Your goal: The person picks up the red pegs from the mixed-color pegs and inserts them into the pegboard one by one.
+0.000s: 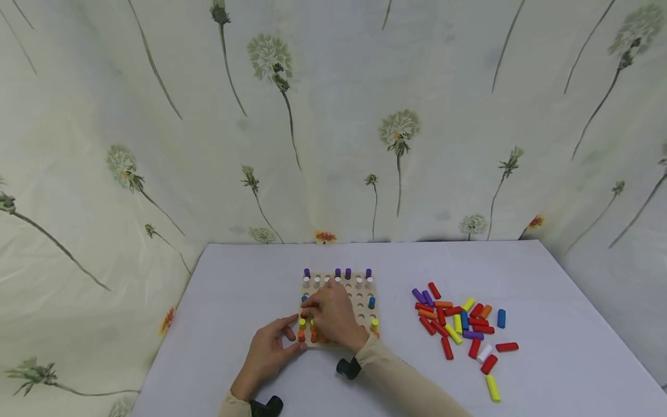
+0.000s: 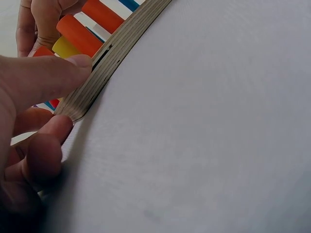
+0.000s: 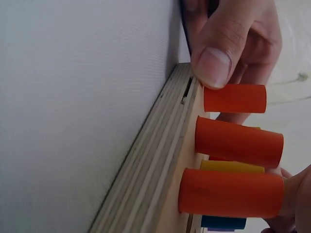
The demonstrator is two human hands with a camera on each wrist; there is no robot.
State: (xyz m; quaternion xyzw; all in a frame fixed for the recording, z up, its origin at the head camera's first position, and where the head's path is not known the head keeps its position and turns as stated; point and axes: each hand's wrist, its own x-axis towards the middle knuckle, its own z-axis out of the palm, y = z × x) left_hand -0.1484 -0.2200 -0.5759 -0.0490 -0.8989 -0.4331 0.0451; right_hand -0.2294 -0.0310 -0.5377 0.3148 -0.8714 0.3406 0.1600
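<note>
A wooden pegboard [image 1: 366,310] bears rows of coloured pegs: purple at the far edge, then white, with blue, yellow and orange nearer. My left hand [image 1: 268,350] grips its near left corner, thumb [image 2: 73,73] on the near edge and other fingers round the left side. Over the board's left part reaches my right hand [image 1: 336,311], its fingertips pinching a red peg [image 1: 304,316] between the blue and yellow rows. The right hand hides much of the board's middle. Orange pegs [image 3: 238,141] stand along the near edge in the right wrist view.
Right of the board, a loose spread of pegs [image 1: 453,311] lies on the white table [image 1: 239,272], mostly red, with yellow, purple, orange, blue and a white one. A single yellow peg [image 1: 492,388] lies nearest the front. Behind the table hangs a dandelion-print cloth [image 1: 333,145].
</note>
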